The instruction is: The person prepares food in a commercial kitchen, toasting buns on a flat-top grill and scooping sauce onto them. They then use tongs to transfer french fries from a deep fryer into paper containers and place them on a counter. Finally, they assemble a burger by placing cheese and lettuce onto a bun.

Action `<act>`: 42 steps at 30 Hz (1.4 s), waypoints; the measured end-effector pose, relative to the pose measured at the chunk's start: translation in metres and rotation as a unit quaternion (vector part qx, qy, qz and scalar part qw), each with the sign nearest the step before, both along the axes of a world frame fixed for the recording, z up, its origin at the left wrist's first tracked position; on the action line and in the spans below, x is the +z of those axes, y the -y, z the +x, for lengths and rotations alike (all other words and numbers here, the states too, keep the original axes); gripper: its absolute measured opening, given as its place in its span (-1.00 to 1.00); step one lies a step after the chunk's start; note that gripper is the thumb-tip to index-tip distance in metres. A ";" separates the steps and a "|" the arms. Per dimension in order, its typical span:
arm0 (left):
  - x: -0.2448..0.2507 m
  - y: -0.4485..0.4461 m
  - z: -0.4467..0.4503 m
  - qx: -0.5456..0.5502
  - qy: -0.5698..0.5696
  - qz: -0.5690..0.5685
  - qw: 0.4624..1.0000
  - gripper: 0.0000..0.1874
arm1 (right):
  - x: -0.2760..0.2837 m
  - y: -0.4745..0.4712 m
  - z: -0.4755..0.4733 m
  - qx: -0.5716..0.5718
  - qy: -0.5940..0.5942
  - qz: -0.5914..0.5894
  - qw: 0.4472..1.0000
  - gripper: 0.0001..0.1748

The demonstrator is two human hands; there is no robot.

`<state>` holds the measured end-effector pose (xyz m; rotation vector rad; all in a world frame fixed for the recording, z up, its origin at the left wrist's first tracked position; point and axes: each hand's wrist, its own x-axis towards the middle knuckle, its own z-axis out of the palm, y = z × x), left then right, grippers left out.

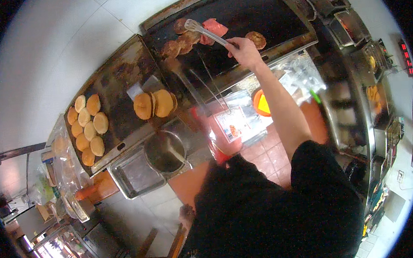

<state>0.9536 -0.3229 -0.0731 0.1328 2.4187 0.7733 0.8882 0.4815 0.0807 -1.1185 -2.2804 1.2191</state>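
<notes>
My right hand [245, 53] grips metal tongs [212, 35], reaching over the dark griddle [256, 10]. The tips of the tongs hover over or touch a cluster of browned patties [185, 42]; I cannot tell which. Pink raw-looking meat [215, 27] lies just right of the tips, partly behind the tongs. A single browned patty [256, 40] sits beside my right hand on the hot plate. My left hand [187, 215] hangs low at my side, small and dim, so its fingers and anything in them are unclear.
Several bun halves [89, 128] lie on the left griddle [119, 88], with stacked buns [153, 104] nearer me. In front stand a steel pot [165, 151], a metal tray [137, 183] and a plastic package of red meat [224, 135]. An orange bowl [260, 104] holds yellow slices.
</notes>
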 end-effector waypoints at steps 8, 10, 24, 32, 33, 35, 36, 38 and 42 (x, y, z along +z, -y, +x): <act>-0.062 -0.051 -0.040 -0.041 0.041 0.114 0.992 -0.79 | 0.004 0.005 0.012 0.031 -0.012 -0.021 0.999 -0.66; -0.060 -0.074 -0.050 -0.034 0.077 0.167 0.982 -0.79 | 0.011 0.010 0.030 0.004 -0.022 -0.031 0.999 -0.68; -0.011 -0.257 0.031 -0.048 0.090 0.211 0.972 -0.85 | -0.003 -0.104 0.261 -0.203 0.106 0.133 0.964 -0.61; -0.027 -0.410 0.130 -0.200 0.067 0.158 0.965 -0.83 | 0.002 -0.090 0.277 -0.056 0.094 0.206 0.972 -0.60; -0.024 -0.420 0.133 -0.233 0.066 0.143 0.960 -0.83 | 0.008 -0.084 0.298 -0.121 -0.021 0.178 0.976 -0.53; -0.016 -0.437 0.135 -0.282 0.060 0.122 0.950 -0.82 | 0.018 -0.085 0.364 -0.173 -0.062 0.082 0.980 -0.51; -0.014 -0.445 0.134 -0.303 0.058 0.120 0.943 -0.81 | 0.020 -0.091 0.404 -0.214 -0.035 0.045 0.975 -0.45; -0.009 -0.464 0.134 -0.340 0.052 0.114 0.932 -0.80 | 0.026 -0.115 0.500 -0.267 -0.063 0.153 0.949 -0.50; -0.004 -0.492 0.135 -0.347 0.042 0.117 0.930 -0.76 | 0.051 -0.202 0.703 -0.476 0.070 0.183 0.857 -0.53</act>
